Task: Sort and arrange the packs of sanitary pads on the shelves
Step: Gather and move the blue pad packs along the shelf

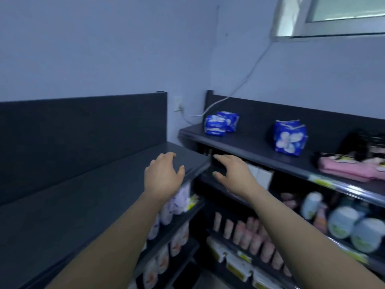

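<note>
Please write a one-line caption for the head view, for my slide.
Empty left hand and right hand reach forward; blue pad packs sit apart on the right top shelf.

Light: dim, bluish; pale daylight from the window point(343, 11) upper right.
Shadows: lower shelves point(220, 190) nearly black.
Blur: bottles point(341, 222) and pink pouch point(350, 167) at right smeared; soft throughout.
Glare: sheen on the shelf rail point(343, 187).
Distortion: edges bow outward.

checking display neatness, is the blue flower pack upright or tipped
Upright: the blue flower pack stands on its base on the right top shelf, printed face forward.
</note>
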The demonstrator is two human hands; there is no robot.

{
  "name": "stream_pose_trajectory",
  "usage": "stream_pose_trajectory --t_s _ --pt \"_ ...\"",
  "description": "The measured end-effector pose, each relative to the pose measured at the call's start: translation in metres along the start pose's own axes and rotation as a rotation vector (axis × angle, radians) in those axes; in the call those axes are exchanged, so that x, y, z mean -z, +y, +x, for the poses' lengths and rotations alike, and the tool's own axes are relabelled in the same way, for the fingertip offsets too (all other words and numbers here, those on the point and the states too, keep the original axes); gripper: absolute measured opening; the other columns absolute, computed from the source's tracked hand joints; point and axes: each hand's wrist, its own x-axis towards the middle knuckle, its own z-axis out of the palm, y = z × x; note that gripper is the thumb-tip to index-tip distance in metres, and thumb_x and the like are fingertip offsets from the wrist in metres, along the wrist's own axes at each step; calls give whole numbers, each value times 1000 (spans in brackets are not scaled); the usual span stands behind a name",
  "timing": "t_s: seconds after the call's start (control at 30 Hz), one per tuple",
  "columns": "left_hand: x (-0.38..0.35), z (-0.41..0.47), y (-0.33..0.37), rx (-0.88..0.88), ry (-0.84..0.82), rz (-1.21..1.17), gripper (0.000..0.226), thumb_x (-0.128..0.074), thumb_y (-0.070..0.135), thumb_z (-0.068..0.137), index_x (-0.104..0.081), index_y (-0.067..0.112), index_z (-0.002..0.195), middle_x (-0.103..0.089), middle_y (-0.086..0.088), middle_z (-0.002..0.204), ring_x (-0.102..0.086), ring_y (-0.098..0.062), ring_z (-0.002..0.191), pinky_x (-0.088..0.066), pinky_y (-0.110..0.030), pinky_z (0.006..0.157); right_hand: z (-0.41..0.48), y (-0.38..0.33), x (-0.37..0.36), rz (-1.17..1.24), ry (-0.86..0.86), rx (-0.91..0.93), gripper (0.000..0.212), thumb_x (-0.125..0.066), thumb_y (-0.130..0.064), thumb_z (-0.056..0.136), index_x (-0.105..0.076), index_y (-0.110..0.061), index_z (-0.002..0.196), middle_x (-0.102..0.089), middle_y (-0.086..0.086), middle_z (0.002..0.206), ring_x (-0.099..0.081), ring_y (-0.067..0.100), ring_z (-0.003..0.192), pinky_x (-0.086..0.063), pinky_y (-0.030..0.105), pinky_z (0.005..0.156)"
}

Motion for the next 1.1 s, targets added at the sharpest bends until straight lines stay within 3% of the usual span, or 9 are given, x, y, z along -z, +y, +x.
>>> stream_pose_trajectory --t_s 0.4,0.73,1.1 --pt "-129 111 97 -82 -108 -128 40 -56 37 92 -54 19 128 -57 -1 127 -56 -24 113 -46 -42 94 46 163 17 -48 21 -228 56 -57 -35 93 -40 -22 145 -45 3 146 -36 22 136 -28 35 112" --pt "-201 276 104 -86 -81 -174 39 -60 38 88 -58 17 121 -61 -3 120 -58 -25 109 -48 -43 92 200 230 -7 -72 58 -229 58 -58 -35 92 -40 -21 146 -43 6 148 -35 24 138 -28 39 113" --pt "-284 428 88 63 -166 -177 37 -56 44 88 -53 15 111 -60 -9 114 -56 -31 105 -47 -44 91 350 288 -47 -46 40 -277 63 -57 -37 93 -33 -23 149 -33 10 154 -27 25 143 -25 41 116"
